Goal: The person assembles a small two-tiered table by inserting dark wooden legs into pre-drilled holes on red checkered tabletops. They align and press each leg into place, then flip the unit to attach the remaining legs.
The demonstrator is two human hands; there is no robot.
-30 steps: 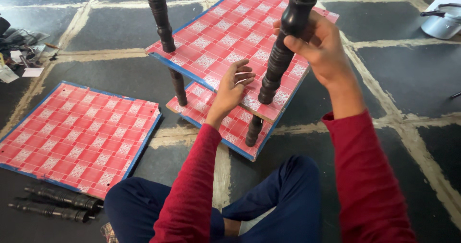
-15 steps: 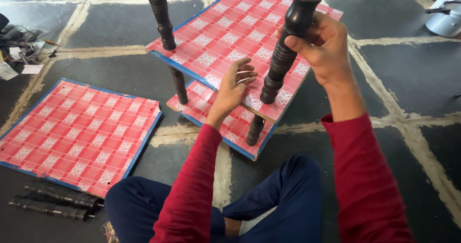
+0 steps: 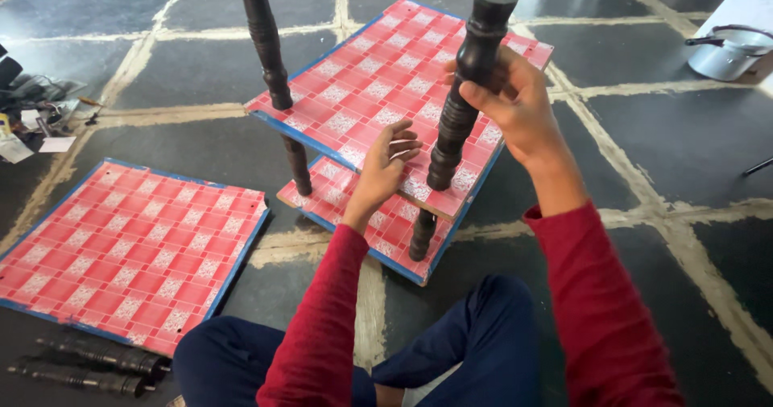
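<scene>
Two loose black turned posts [image 3: 88, 367] lay on the dark tiled floor [image 3: 668, 157] nearest the person, just below a separate red checkered panel [image 3: 129, 250] with blue edging. Beyond the knees stood the shelf unit: a lower red panel [image 3: 362, 218] on the floor and an upper red panel [image 3: 403, 93] raised over it, so three panels in all. The left hand [image 3: 385, 169] rested on the upper panel's near edge, fingers loosely curled and gripping nothing. The right hand [image 3: 515, 105] had its fingers clenched around the upright black post [image 3: 471, 77] at that panel's near corner. A second upright post [image 3: 266, 41] rose left of it. Farther right sat a metal pot [image 3: 729, 51]; far left lay scattered paper scraps [image 3: 36, 125].
</scene>
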